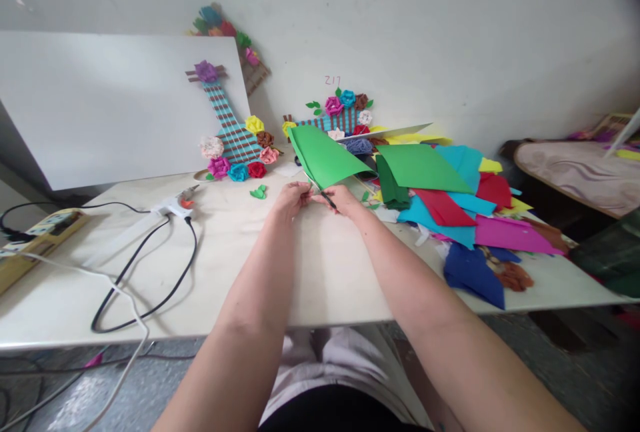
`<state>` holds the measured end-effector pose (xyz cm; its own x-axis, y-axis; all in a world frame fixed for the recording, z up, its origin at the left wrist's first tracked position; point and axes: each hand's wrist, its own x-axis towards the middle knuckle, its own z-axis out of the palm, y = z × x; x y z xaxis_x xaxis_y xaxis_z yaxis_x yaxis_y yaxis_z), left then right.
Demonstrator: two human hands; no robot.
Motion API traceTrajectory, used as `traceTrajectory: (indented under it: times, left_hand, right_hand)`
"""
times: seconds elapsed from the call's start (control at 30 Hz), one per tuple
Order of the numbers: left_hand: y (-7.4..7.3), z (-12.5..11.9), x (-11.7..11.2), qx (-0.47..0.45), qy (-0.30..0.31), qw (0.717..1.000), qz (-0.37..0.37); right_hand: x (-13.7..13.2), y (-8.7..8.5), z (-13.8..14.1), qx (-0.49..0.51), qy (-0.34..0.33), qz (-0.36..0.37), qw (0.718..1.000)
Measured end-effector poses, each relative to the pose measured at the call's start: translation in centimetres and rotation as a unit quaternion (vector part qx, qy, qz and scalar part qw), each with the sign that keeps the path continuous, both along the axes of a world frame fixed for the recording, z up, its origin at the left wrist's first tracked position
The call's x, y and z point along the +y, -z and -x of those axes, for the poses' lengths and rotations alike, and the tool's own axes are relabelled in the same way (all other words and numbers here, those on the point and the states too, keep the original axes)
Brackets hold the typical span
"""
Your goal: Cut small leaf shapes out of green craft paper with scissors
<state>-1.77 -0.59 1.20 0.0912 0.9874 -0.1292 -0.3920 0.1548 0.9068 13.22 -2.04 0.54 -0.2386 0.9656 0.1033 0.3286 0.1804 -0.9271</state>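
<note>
A green sheet (327,157), looking like paper or felt, stands tilted above the table, its lower edge between my hands. My left hand (295,199) is closed on that lower left edge. Dark-handled scissors (324,197) are in my right hand (339,200), with the blades pointing up and left against the sheet's edge. Left of my hands, small cut green leaves (259,192) lie on the table (240,252). Behind the sheet stands a striped guitar-shaped craft (320,124) with paper flowers, partly hidden by it.
A second guitar craft (233,125) leans on a white board (120,105). On the left lie a hot glue gun (173,205), its looping black cord (135,259) and a power strip (45,239). Coloured sheets (445,209) are heaped on the right.
</note>
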Motion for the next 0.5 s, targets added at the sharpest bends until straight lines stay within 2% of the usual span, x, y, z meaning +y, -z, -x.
traceTrajectory:
  times: [0.5]
  left_hand:
    - [0.42,0.21,0.3,-0.017,0.019,1.0,-0.009]
  right_hand:
    - [0.09,-0.31,-0.48,0.021,-0.006,0.028,0.999]
